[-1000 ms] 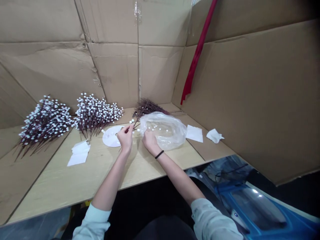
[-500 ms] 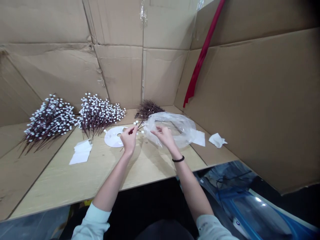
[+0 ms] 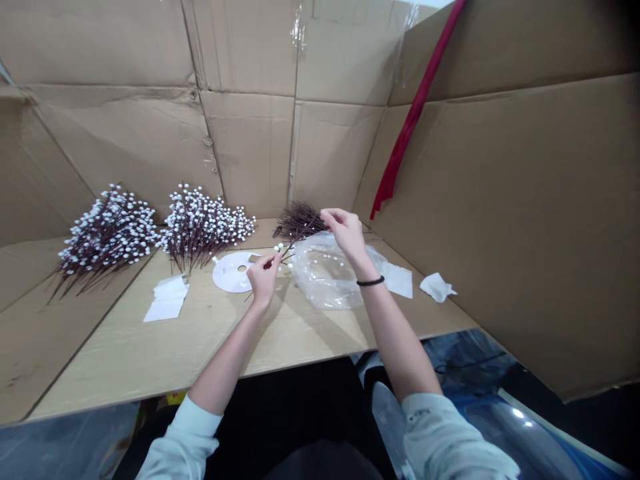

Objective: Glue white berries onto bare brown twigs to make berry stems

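My left hand (image 3: 264,275) pinches a thin brown artificial berry branch (image 3: 286,251) with a few white berries on its twigs. Its lower stem shows beneath the hand, over a white disc (image 3: 227,272) with a central hole. Raised to the right is my right hand (image 3: 346,235), thumb and fingers pressed together; whatever they hold is too small to make out. Below it lies a clear plastic bag (image 3: 320,283) with small white balls showing. A bundle of bare brown stems (image 3: 303,219) sits behind the bag, close to the right fingertips.
Two heaps of white-berried branches, a left one (image 3: 107,233) and a middle one (image 3: 203,223), lie at the back left. Folded white paper (image 3: 167,298), a white sheet (image 3: 400,280) and crumpled tissue (image 3: 437,287) rest on the table. Cardboard walls (image 3: 245,147) enclose it; a red strip (image 3: 413,123) hangs right.
My right hand has moved up and away from the branch, above the plastic bag. The bag has settled lower and its white balls now show. My left hand still holds the branch.
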A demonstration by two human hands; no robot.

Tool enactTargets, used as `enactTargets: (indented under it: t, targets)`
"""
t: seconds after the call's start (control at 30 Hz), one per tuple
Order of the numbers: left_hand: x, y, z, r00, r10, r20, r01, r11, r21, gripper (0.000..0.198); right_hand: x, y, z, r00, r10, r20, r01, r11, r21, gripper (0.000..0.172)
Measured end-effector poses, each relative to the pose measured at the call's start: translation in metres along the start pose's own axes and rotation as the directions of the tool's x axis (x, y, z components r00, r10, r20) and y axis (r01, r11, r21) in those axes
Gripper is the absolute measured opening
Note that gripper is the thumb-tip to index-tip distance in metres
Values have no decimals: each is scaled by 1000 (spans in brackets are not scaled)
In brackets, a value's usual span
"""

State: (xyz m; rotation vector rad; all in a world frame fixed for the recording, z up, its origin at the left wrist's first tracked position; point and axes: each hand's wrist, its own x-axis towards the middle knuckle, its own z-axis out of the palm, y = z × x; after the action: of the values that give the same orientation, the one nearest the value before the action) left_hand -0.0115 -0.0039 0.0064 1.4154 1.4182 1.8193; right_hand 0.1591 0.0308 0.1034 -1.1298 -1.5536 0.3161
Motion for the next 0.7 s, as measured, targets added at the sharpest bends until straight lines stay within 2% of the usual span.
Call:
enactTargets:
  t: [0.1,0.27,0.33,0.53,0.7]
  targets:
    - [0,1,-1,1000,-29,4,29,1000,0,33,15,-9,4,998,0,65,4,998,-59,29]
    - [1,1,-1,999,-39,4,39,999,-12,33,23,-18,9,996,11,87,-5,998,-66,24]
    - [2,-1,0,998,-63,15,64,996,-65,35,26,-25,9,995,0,103,8,997,-76,23]
    - [3,5,1,971,-175,166,222,915,-338,58,33,-54,10,987,-70,143,86,990,-108,21]
    - [2,12,-1,934,-115,338,249,887,-388,48,34,-69,14,977,-95,192,124,981,-148,20]
